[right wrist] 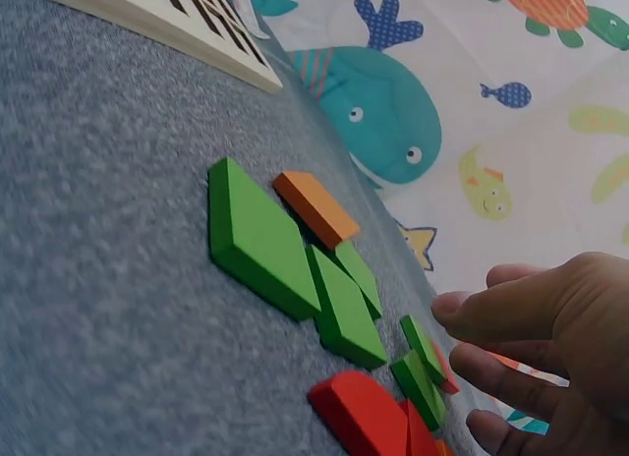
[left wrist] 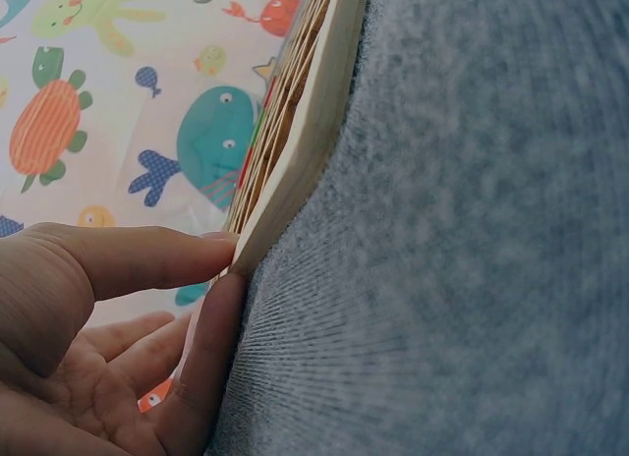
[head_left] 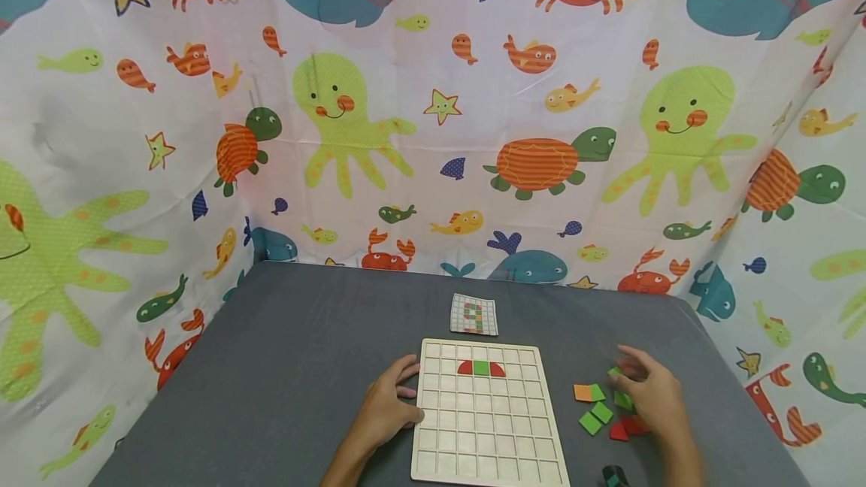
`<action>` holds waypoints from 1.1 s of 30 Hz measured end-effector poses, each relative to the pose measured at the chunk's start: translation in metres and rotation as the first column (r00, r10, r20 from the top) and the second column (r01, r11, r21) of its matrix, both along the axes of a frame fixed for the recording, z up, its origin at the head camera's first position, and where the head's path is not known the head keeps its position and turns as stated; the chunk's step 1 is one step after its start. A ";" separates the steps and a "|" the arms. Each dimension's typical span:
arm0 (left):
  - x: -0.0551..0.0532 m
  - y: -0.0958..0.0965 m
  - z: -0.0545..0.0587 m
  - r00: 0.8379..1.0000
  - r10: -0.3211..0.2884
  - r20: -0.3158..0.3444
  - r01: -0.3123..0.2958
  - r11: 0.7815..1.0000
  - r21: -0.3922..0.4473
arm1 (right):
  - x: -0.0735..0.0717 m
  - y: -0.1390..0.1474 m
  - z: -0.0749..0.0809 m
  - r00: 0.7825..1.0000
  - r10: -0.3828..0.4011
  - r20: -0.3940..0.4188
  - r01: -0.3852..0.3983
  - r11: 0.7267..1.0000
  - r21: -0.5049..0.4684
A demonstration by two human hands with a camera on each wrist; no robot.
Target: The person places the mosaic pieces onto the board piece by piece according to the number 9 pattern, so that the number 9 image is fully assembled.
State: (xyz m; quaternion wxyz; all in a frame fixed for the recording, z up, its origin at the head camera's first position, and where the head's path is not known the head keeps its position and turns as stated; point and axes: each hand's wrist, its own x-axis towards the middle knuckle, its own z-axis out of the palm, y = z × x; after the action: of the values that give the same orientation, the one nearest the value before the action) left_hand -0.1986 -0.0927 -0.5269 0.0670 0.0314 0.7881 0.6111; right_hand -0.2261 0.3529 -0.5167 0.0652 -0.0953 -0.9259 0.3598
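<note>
My left hand [head_left: 380, 406] holds the left edge of a pale wooden grid board [head_left: 487, 438], thumb and a finger at its rim. Two red quarter-round pieces [head_left: 465, 368] flank a green square tile [head_left: 481, 368] near the board's far end. To the right of the board, my right hand [head_left: 658, 391] hovers over loose pieces with its fingers slightly bent and nothing in them. Beneath and beside it lie several green tiles [right wrist: 263, 245], an orange tile [right wrist: 316, 208] and red pieces [right wrist: 362, 413]. The hand partly hides this group in the head view.
A small card with a coloured grid pattern [head_left: 473, 314] lies beyond the board. Near the front edge of view stands a dark cylindrical object [head_left: 614, 475]. The grey cloth-covered table [head_left: 291, 367] meets a curtain printed with sea animals [head_left: 406, 194] at the back and sides.
</note>
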 end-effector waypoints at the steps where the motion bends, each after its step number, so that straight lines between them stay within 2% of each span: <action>1: 0.000 0.000 0.000 1.000 0.000 0.000 0.000 1.000 0.000 | 0.000 0.001 0.000 1.000 -0.002 0.000 0.002 1.000 0.007; 11: 0.000 0.000 0.000 1.000 0.002 -0.004 -0.002 1.000 0.004 | -0.002 0.003 -0.001 0.999 -0.006 0.033 0.005 0.999 0.037; 33: 0.001 0.000 -0.001 1.000 0.000 -0.008 0.000 1.000 -0.004 | -0.003 0.000 -0.004 0.999 0.034 0.041 -0.036 0.998 0.052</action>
State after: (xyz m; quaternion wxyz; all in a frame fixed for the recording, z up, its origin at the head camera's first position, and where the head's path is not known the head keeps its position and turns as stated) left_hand -0.1980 -0.0923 -0.5277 0.0638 0.0338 0.7895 0.6095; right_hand -0.2288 0.3533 -0.5211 0.0429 -0.0844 -0.9376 0.3345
